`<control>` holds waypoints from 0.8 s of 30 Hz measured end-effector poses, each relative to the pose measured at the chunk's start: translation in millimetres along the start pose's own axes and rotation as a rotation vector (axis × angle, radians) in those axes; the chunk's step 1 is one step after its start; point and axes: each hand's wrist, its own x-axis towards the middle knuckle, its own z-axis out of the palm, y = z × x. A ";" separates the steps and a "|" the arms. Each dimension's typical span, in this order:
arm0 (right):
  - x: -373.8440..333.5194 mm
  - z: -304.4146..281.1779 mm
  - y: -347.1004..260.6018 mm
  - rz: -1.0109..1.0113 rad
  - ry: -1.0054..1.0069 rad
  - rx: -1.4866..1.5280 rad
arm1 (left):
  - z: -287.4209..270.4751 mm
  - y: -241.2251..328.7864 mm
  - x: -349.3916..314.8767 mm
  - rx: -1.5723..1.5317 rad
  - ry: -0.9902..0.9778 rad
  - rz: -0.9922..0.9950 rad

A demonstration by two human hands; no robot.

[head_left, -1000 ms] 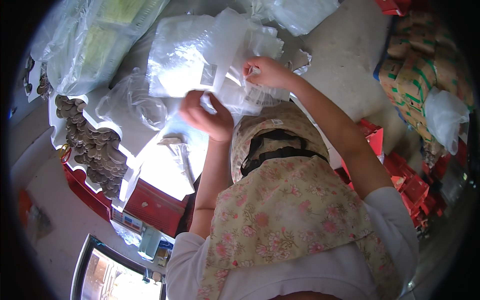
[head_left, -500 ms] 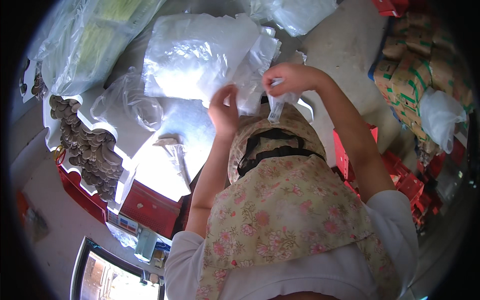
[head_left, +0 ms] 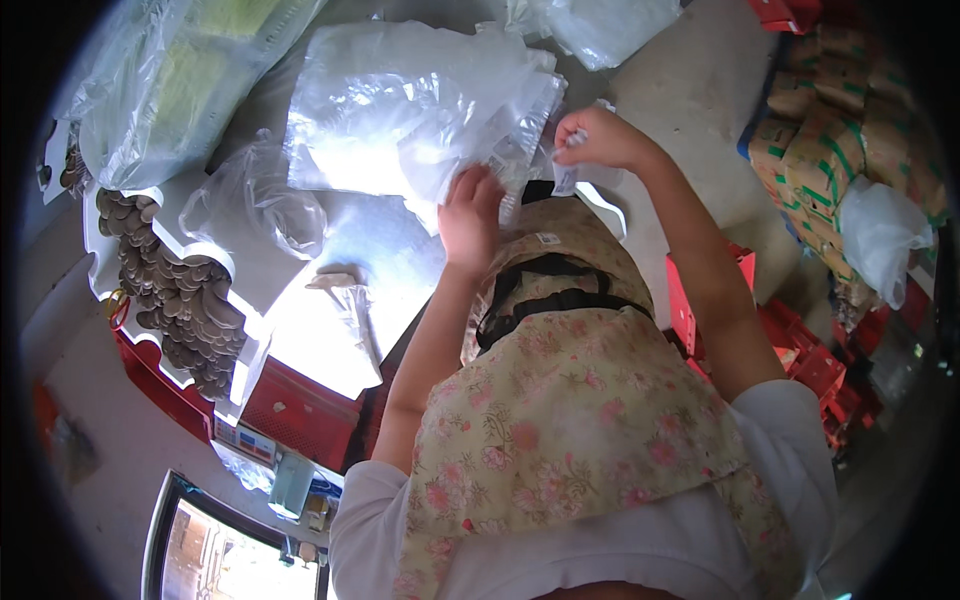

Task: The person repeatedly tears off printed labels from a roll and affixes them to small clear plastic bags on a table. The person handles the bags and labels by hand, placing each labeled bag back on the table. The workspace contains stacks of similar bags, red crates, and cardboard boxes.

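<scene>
My left hand (head_left: 470, 212) is closed at the near edge of a pile of clear plastic bags (head_left: 350, 105), its curled fingers on the loose film of one bag. Motion blur softens the fingertips. To its right, my right hand (head_left: 598, 140) pinches a small white strip (head_left: 565, 180) that looks like labels and hangs below the fingers. A small white label (head_left: 547, 238) with dark print lies on the floral apron (head_left: 560, 400) over my lap. The pale loop of a band (head_left: 607, 212) shows just beyond the lap.
At the left, grey-brown mushrooms (head_left: 190, 300) fill a white scalloped-edge container above a red crate (head_left: 300, 412). Large plastic-wrapped pale-green bundles (head_left: 190, 90) stand at the far left. Brown parcels with green marks (head_left: 815, 150) are stacked at the right, near red crates (head_left: 800, 345).
My right hand has moved slightly right and up with the white strip. My left hand has shifted right over the bags, and the bag film beside it has moved.
</scene>
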 end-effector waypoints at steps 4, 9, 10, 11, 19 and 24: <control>-3.1 -6.1 -33.1 -0.202 -0.345 0.115 | -17.1 -4.5 19.4 -0.382 0.109 -0.472; 44.9 48.8 -20.6 -0.188 0.056 0.134 | -54.0 17.4 47.5 0.097 0.682 -0.020; 50.3 57.7 -15.0 -0.166 0.175 0.024 | -52.1 25.3 40.5 0.220 0.697 0.201; 54.9 66.4 -13.4 -0.150 0.285 -0.088 | -45.3 26.2 28.3 0.047 0.393 0.284; 5.3 4.6 7.7 0.067 0.097 -0.004 | -3.9 8.2 5.1 -0.077 -0.020 0.014; -18.9 -20.7 -46.3 -0.176 -0.353 0.096 | -13.7 1.3 15.9 -0.272 0.023 -0.260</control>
